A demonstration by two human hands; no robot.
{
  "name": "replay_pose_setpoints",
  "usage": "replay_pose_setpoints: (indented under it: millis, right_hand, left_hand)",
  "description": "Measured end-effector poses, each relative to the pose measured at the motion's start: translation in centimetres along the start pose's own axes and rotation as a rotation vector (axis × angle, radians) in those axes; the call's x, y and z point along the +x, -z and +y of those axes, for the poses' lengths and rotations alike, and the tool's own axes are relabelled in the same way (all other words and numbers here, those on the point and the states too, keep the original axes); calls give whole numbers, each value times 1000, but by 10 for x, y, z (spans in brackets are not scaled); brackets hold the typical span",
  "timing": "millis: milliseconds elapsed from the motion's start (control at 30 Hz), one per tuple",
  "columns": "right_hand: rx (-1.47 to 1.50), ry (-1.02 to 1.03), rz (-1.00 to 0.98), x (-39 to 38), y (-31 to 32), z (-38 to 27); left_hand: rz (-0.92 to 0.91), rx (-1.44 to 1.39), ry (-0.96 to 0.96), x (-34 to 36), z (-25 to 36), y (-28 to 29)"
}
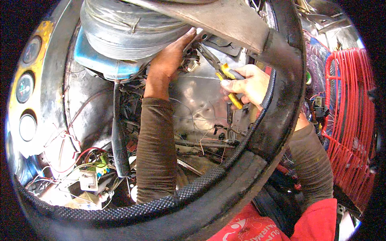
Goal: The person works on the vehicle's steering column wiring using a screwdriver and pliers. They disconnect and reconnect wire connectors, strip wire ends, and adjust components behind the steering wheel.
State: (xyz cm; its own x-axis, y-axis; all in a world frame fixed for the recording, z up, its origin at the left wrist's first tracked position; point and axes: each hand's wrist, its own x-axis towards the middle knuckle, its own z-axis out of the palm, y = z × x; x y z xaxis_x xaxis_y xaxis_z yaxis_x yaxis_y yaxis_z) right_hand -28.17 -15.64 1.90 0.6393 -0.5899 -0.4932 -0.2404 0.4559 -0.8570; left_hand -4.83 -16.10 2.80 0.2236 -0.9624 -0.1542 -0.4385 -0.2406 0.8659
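Note:
My right hand (252, 85) is wrapped round a pair of pliers (226, 73) with yellow and black handles. Their metal jaws point up and left, ending close to the fingers of my left hand (167, 61). That hand reaches up beside the grey ribbed steering column housing (120, 34), thumb pressed against a small metal part (192, 43). Its other fingers are mostly hidden behind, and what they grip cannot be made out. Both hands work beyond the rim of a large black steering wheel (277, 116); my left forearm passes inside it, my right comes round its right side.
A black-handled lever (120, 148) hangs below the blue column cover (90, 58). Loose wires and a white connector (88, 180) lie at lower left. Round gauges (25, 87) sit in a yellow panel. A red corded seat (350, 112) stands at right.

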Motion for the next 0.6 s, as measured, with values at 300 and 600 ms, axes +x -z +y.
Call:
replay_pose_setpoints:
  millis: [300, 600]
  right_hand:
    - [9, 16, -31, -2, 5, -10]
    - [-39, 6, -8, -2, 4, -6]
  left_hand:
    - [-80, 94, 155, 9, -5, 8]
    - [46, 35, 3, 3, 1, -2]
